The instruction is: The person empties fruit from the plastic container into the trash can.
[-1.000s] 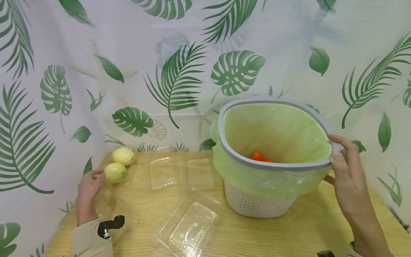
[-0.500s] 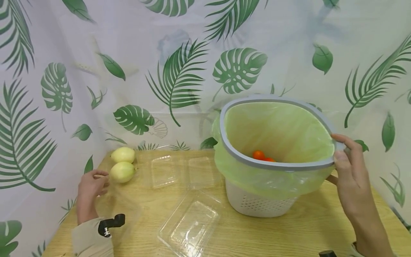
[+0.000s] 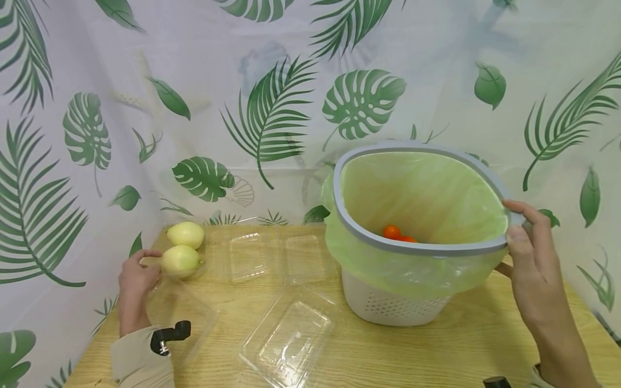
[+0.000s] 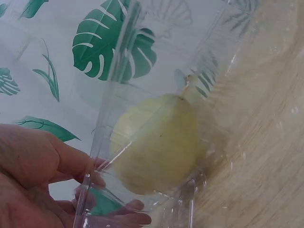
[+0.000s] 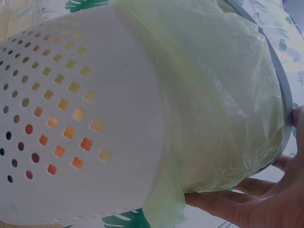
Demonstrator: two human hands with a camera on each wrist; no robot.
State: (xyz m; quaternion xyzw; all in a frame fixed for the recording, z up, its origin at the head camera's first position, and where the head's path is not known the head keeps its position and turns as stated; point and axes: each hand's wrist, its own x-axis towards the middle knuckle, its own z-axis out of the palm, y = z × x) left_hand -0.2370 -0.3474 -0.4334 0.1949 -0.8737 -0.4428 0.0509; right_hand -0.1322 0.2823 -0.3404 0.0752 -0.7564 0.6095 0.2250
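My right hand (image 3: 538, 275) grips the grey rim (image 3: 432, 249) of a white perforated waste basket (image 3: 395, 307) at the right of the table. A thin green bag (image 3: 436, 280) lines it and hangs over the outside. Orange-red round fruits (image 3: 391, 232) lie inside. At the far left, my left hand (image 3: 138, 275) pinches the edge of a clear plastic clamshell box (image 4: 128, 71), with some fingers visible through the plastic. A pale yellow pear (image 4: 156, 142) shows through its wall. Behind that pear, another pear (image 3: 186, 235) sits at the table's back edge.
An open clear plastic box (image 3: 291, 339) lies at the front middle of the wooden table (image 3: 378, 355). Another clear box (image 3: 249, 256) stands at the back. A leaf-print curtain (image 3: 271, 32) hangs close behind and at both sides.
The nearer pear shifted right, then slightly back left. The left hand's fingers moved a little at the box edge. The right hand keeps its grip on the basket rim.
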